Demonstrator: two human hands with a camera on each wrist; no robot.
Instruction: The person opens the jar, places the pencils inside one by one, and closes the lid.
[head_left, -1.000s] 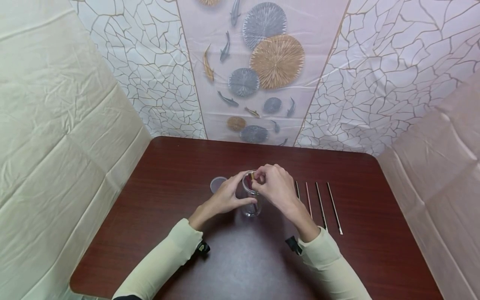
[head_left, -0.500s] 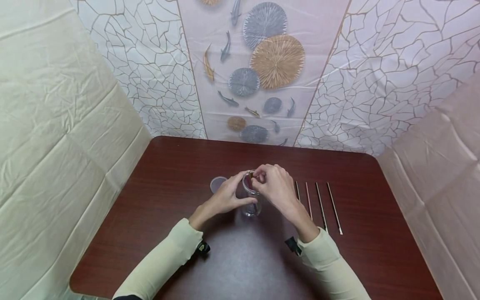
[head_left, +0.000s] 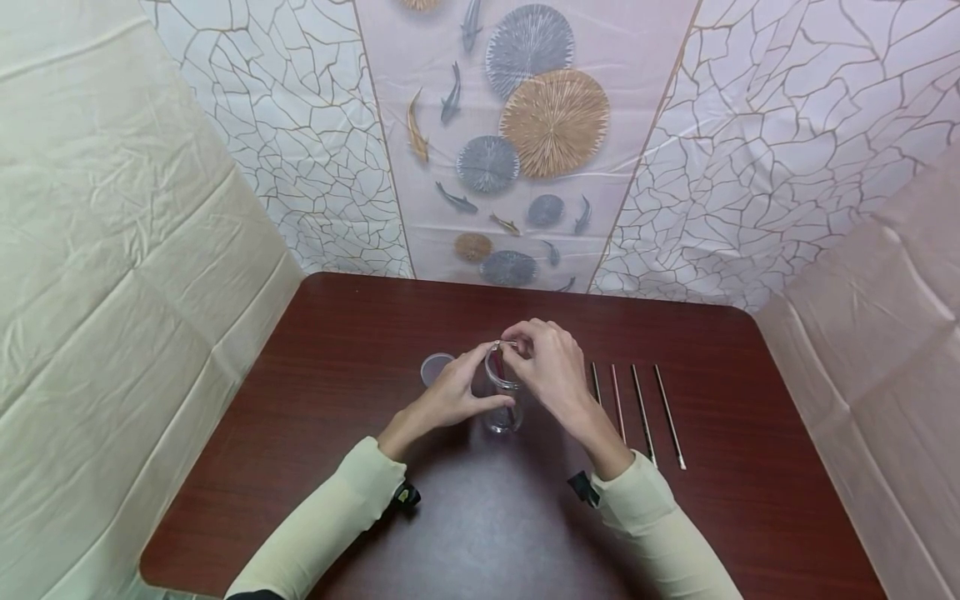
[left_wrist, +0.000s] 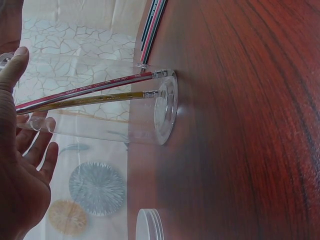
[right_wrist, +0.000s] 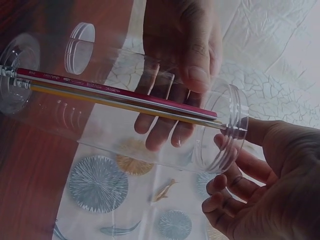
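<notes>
A tall clear plastic jar (left_wrist: 95, 131) stands on the table (head_left: 360, 333), its mouth uncovered. My left hand (head_left: 447, 396) holds it round the upper part, thumb on the near side and fingers behind. Inside lean a red striped pencil (right_wrist: 120, 94) and a yellow pencil (right_wrist: 115, 104), with their metal-banded ends down at the jar's base. At the mouth is my right hand (head_left: 551, 367), loosely curved. In the right wrist view its thumb and forefinger tips are at the rim, close to the yellow pencil's upper end.
A round clear lid (head_left: 437, 368) lies left of the jar. Several pencils (head_left: 643, 412) lie side by side to the right, partly behind my right forearm. Patterned cloth (head_left: 495, 167) hangs beyond the table's far edge, with pale cloth walls at both sides.
The yellow pencil, earlier pinched in my right fingers at the mouth, has gone down into the jar. My right hand has risen slightly. My left hand and the jar have stayed put.
</notes>
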